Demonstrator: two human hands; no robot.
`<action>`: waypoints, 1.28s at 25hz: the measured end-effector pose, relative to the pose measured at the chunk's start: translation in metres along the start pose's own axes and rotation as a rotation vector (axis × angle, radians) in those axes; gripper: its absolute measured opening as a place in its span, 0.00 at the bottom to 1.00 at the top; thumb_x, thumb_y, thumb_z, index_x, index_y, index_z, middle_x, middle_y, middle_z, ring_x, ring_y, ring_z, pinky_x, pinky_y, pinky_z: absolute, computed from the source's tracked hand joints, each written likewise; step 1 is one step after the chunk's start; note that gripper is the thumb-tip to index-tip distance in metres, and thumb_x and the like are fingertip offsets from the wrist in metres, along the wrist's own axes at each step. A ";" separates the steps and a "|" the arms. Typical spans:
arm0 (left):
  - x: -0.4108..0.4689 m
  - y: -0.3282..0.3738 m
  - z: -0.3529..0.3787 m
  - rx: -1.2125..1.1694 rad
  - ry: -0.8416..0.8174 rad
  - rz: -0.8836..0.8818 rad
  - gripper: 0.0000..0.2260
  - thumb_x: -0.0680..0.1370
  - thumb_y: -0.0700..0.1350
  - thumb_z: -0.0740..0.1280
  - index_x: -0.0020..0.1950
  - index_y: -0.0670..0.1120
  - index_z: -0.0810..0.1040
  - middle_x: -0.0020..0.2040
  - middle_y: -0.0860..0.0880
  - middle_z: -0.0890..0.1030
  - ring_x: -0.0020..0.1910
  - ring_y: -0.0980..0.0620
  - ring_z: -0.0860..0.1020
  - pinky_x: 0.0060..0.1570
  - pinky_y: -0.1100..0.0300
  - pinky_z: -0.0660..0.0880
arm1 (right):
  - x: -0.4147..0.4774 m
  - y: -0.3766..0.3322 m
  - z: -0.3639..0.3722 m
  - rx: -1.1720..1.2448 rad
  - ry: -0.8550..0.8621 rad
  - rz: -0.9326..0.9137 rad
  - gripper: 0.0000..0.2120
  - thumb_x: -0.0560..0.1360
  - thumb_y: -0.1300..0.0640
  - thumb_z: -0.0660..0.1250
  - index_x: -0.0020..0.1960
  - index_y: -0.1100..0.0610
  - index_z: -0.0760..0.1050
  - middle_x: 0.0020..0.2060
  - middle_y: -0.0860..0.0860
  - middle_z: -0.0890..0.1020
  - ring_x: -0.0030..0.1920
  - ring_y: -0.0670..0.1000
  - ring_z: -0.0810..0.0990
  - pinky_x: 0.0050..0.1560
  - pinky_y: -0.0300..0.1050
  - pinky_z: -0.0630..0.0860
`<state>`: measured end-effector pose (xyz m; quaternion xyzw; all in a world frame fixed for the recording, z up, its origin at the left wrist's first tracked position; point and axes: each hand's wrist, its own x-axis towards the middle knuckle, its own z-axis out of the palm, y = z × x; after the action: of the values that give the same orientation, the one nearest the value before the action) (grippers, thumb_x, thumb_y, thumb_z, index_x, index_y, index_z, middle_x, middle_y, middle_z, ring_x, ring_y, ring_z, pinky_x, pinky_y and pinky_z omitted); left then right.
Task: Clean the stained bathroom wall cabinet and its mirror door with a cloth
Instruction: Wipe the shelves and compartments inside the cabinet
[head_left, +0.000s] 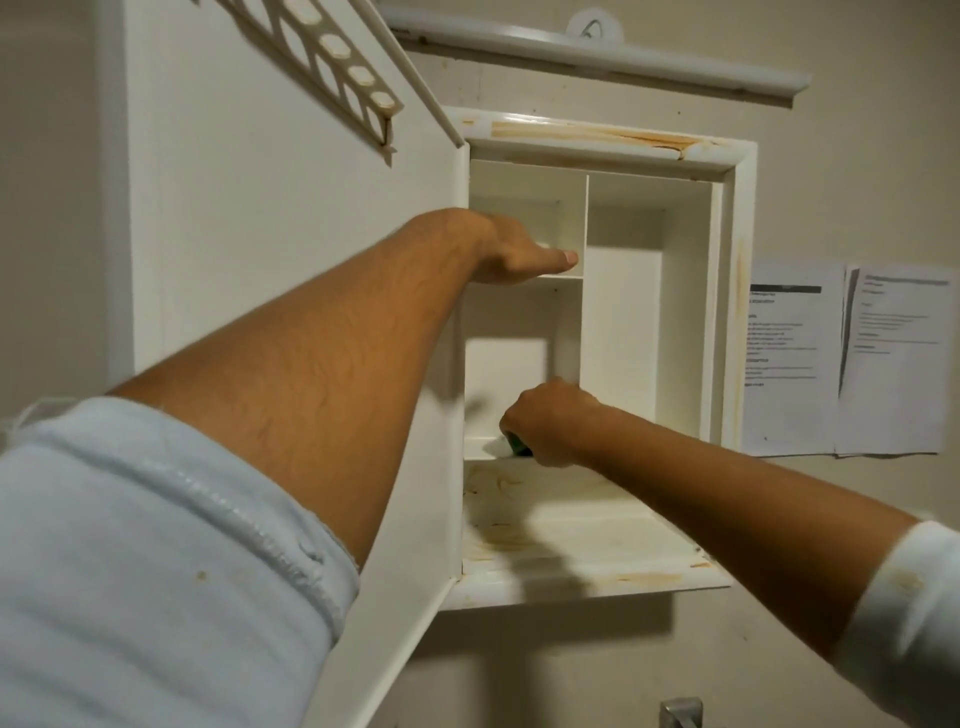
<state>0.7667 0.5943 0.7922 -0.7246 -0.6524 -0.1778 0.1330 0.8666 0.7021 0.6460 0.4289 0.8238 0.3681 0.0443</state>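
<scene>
Right hand (545, 421) hides most of the cloth (511, 446), seemingly gripped.

The left arm is being held up and forward, forearm bare, and the left hand (511, 249) is being held flat, palm down, thumb pointed straight to the right, the other digits being hidden from view. Lower down, the right arm is being held in from the right, and the right hand (545, 423) is being curled, knuckles up, round what seems a cloth (514, 445).

Head camera looks up, close, into the open cabinet (732, 291).
</scene>
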 end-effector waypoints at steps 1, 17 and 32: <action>0.002 -0.001 0.000 -0.005 -0.001 -0.003 0.37 0.82 0.69 0.51 0.81 0.43 0.61 0.82 0.42 0.60 0.80 0.41 0.60 0.78 0.44 0.57 | -0.001 0.003 -0.002 -0.011 -0.006 -0.024 0.09 0.77 0.63 0.65 0.55 0.54 0.78 0.45 0.51 0.80 0.43 0.55 0.79 0.40 0.47 0.72; -0.002 0.000 -0.003 -0.091 -0.014 -0.004 0.36 0.83 0.68 0.48 0.82 0.44 0.59 0.83 0.43 0.57 0.81 0.41 0.58 0.78 0.45 0.55 | -0.001 0.037 -0.036 0.609 -0.016 0.066 0.15 0.76 0.64 0.69 0.62 0.53 0.79 0.54 0.53 0.81 0.52 0.55 0.79 0.51 0.48 0.79; 0.006 -0.001 -0.008 -0.208 -0.076 -0.051 0.40 0.78 0.74 0.45 0.83 0.50 0.57 0.78 0.45 0.69 0.78 0.44 0.65 0.78 0.42 0.56 | 0.042 0.001 0.014 0.367 0.575 -0.006 0.13 0.76 0.62 0.67 0.60 0.54 0.76 0.50 0.55 0.79 0.45 0.59 0.81 0.40 0.51 0.77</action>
<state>0.7658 0.5962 0.8013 -0.7240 -0.6531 -0.2204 0.0277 0.8466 0.7414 0.6465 0.3058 0.8565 0.3192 -0.2666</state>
